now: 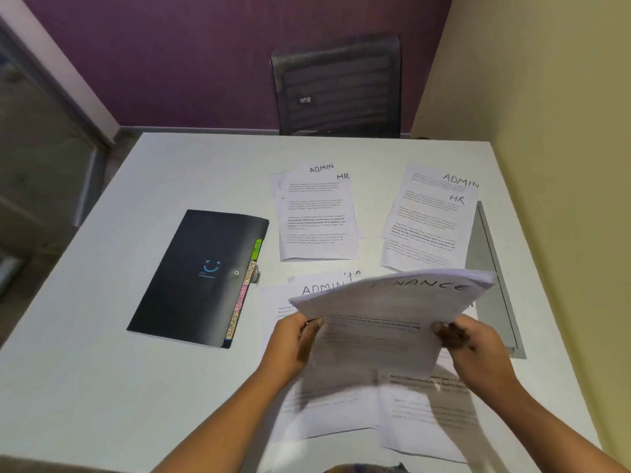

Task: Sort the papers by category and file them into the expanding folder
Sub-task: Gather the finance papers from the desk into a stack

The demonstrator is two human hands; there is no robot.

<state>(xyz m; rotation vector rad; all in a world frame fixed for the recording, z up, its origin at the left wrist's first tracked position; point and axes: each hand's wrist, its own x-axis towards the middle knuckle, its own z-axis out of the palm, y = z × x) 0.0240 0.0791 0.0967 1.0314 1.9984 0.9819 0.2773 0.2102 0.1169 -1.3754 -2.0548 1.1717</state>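
Hands, left (297, 339) and right (473, 341), grip raised FINANCE sheets (386, 312).

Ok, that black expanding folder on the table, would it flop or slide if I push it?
Probably fairly stiff: the black expanding folder lies flat with straight edges. Its sheen on the smooth white table suggests it would slide readily. It looks thin, so likely light.
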